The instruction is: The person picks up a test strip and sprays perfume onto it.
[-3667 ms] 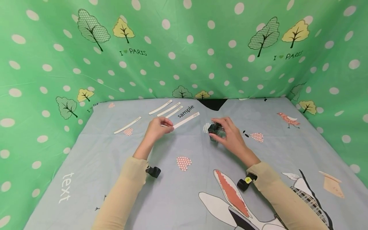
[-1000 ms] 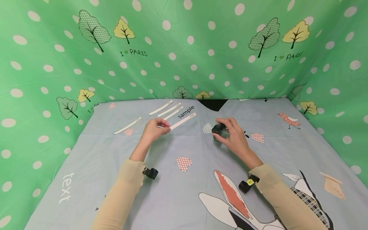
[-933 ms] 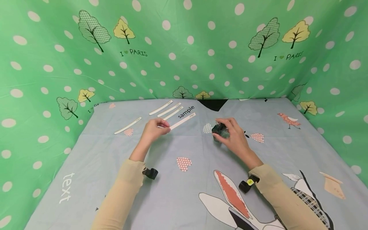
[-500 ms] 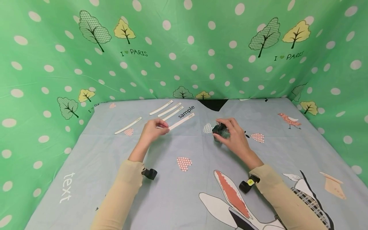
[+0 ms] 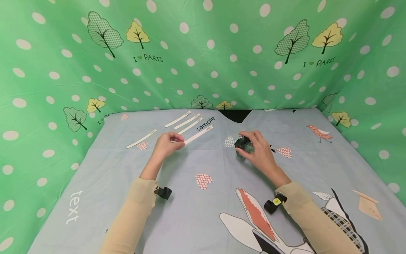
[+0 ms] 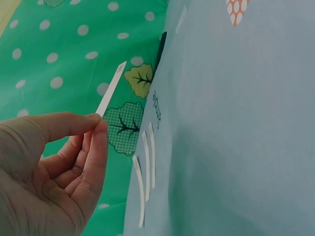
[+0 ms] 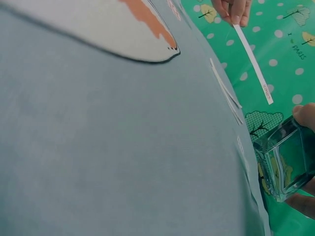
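Note:
My left hand (image 5: 168, 144) pinches one end of a white paper test strip (image 5: 199, 134) between thumb and index finger. The strip's far end, with small print, points up and right, toward the other hand. My right hand (image 5: 260, 151) grips a square, dark-teal glass perfume bottle (image 5: 241, 144), its index finger over the top and thumb low on the side. In the right wrist view the clear thick walls of the bottle (image 7: 283, 162) show, a short way from the printed tip of the strip (image 7: 258, 73). The left wrist view shows the same strip (image 6: 112, 89) raised above the cloth.
Three more strips (image 5: 178, 119) lie side by side at the back of the table, near the printed word "sample". Another strip (image 5: 141, 139) lies apart to the left. A patterned grey-blue cloth (image 5: 203, 218) covers the table; a green dotted curtain (image 5: 196, 53) hangs around it.
My left hand has drawn the strip leftward and slightly toward me, away from the bottle. The bottle shifted a little right earlier; over the last second it has hardly moved.

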Tool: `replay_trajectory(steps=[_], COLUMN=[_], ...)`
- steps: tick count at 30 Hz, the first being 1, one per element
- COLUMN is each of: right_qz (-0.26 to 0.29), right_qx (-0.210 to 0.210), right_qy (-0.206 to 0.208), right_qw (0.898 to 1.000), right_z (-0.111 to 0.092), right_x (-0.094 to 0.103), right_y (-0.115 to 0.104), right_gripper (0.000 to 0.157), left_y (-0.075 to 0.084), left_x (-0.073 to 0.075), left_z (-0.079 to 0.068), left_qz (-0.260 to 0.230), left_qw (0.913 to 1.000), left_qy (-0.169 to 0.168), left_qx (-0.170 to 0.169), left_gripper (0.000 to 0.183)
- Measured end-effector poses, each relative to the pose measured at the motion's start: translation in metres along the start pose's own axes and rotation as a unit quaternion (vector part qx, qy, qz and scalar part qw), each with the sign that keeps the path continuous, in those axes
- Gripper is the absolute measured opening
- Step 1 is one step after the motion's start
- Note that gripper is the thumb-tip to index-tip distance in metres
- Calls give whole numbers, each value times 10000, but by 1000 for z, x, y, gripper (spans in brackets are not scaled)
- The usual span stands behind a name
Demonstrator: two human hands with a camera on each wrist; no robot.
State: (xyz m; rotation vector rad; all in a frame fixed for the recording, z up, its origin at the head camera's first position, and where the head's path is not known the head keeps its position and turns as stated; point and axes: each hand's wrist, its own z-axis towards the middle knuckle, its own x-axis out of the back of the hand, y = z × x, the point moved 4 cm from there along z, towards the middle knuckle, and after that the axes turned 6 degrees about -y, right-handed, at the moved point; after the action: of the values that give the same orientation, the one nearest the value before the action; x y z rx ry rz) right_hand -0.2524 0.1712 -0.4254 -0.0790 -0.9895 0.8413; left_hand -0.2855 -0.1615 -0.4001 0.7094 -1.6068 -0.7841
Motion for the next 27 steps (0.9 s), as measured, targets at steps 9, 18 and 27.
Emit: replay_trajectory(steps=[9, 18, 27], right_qz=[19, -4, 2], right_qx=[14, 52, 78], right_qy=[27, 47, 64], right_qw=[10000, 10000, 9999], right_z=[-1, -1, -1], right_x=[-1, -1, -1], right_y=[0, 0, 1], right_gripper=[58, 58, 59], left_y=[-6, -15, -22], left_x=[6, 17, 30], left_z=[-2, -4, -5], left_qz=[51, 161, 91], left_qw=[10000, 9998, 9996], left_qy=[43, 127, 205], left_qx=[24, 32, 175], left_gripper=[20, 21, 23])
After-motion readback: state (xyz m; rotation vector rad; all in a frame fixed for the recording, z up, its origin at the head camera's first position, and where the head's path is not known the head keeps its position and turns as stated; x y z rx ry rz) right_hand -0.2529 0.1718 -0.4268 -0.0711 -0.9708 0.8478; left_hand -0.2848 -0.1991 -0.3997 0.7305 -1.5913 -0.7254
